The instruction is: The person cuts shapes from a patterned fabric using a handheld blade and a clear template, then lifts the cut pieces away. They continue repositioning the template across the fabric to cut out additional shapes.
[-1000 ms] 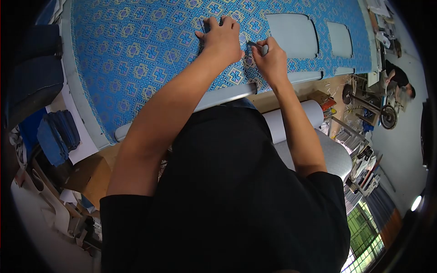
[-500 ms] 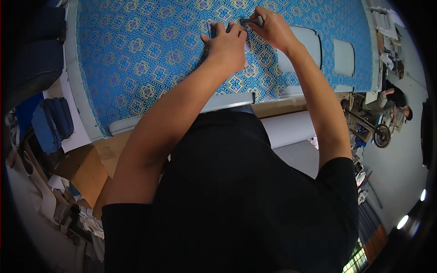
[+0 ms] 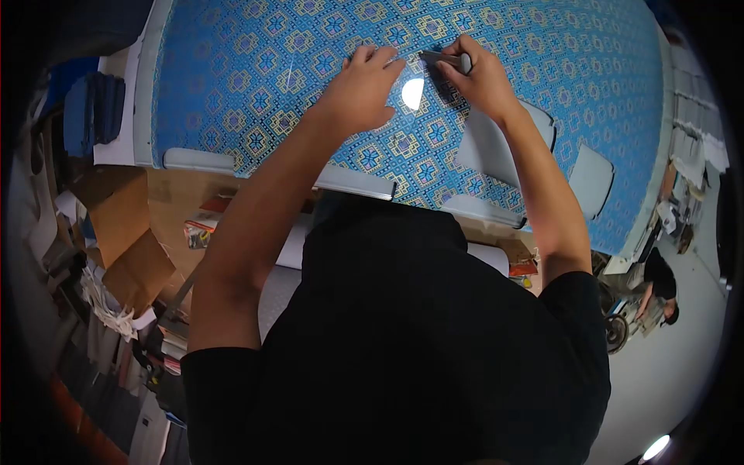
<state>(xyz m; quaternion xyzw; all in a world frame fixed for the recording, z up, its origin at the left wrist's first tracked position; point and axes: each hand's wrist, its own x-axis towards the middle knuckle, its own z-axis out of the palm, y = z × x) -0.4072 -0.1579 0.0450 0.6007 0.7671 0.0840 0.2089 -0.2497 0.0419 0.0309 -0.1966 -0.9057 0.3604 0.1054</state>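
Blue patterned fabric (image 3: 256, 108) with yellow-outlined motifs lies spread over the table. My left hand (image 3: 356, 89) rests palm down on it, fingers spread. Beside its fingers shows a bright white half-round patch (image 3: 413, 94) with a straight right edge, like glare on a clear plate. In a pinch, my right hand (image 3: 482, 81) holds a dark grey pen-like tool (image 3: 453, 60), its thin tip pointing left, close over the fabric. Grey panels with rounded corners (image 3: 496, 147) lie on the fabric below my right wrist.
Another grey panel (image 3: 593, 182) lies right of my forearm. Grey strips (image 3: 353, 182) line the near table edge. Folded dark blue cloth (image 3: 93, 112) sits at the left, above an open cardboard box (image 3: 116, 209). At far right is another person (image 3: 660, 283) near a wheel (image 3: 616, 333).
The view has shifted, with more of the near floor and right table side showing. My left hand has moved left, away from my right, which still holds the tool. The bright patch now shows between them.
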